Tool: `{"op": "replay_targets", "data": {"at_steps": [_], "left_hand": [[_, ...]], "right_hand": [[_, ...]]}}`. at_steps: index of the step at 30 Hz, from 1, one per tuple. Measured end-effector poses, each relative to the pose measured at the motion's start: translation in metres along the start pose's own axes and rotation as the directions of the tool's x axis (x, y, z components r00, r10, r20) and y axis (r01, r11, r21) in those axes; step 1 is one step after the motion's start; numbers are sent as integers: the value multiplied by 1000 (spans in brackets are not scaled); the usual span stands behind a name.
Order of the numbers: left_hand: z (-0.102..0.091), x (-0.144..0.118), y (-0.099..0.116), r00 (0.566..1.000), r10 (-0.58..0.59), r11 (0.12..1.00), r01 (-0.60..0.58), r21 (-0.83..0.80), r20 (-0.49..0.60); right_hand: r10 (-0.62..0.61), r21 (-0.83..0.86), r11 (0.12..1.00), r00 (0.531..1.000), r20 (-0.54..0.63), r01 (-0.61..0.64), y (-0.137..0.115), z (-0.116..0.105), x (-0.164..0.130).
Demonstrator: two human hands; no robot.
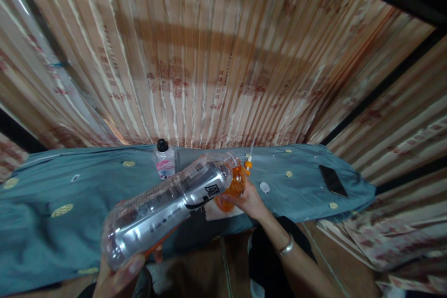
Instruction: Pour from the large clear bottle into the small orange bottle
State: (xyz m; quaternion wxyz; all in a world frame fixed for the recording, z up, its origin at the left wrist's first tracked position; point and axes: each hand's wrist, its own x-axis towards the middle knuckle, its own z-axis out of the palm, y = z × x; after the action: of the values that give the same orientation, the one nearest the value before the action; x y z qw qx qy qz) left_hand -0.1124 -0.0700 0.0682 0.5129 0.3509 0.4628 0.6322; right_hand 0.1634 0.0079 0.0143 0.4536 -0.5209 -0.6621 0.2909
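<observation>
My left hand (118, 277) grips the base of a large clear plastic bottle (164, 207), tilted almost flat with its mouth against a small orange container. My right hand (246, 200) holds that orange container (233, 186) upright over the teal cloth; a white and orange pump nozzle (248, 162) sticks up beside it. A silver bracelet (287, 247) circles my right wrist. White paper (223, 212) lies under the orange container.
A teal patterned cloth (52, 195) covers the table. A small bottle with a black cap (164, 160) stands at the back. A black phone (332, 180) lies at the right. Striped curtains (209, 56) hang behind the table.
</observation>
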Motion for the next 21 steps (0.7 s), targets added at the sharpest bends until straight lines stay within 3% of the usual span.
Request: {"op": "replay_targets", "data": {"at_steps": [15, 18, 21], "left_hand": [[7, -5, 9, 999, -19, 998, 21, 57, -43], [-1, -2, 6, 997, -19, 993, 27, 115, -70], [-14, 6, -1, 999, 52, 988, -50, 144, -11]], "right_hand": [[-31, -77, 997, 999, 12, 31, -5, 0, -1], [-21, -104, 994, 1000, -6, 20, -6, 0, -2], [-30, -107, 994, 999, -13, 28, -6, -1, -2]]}}
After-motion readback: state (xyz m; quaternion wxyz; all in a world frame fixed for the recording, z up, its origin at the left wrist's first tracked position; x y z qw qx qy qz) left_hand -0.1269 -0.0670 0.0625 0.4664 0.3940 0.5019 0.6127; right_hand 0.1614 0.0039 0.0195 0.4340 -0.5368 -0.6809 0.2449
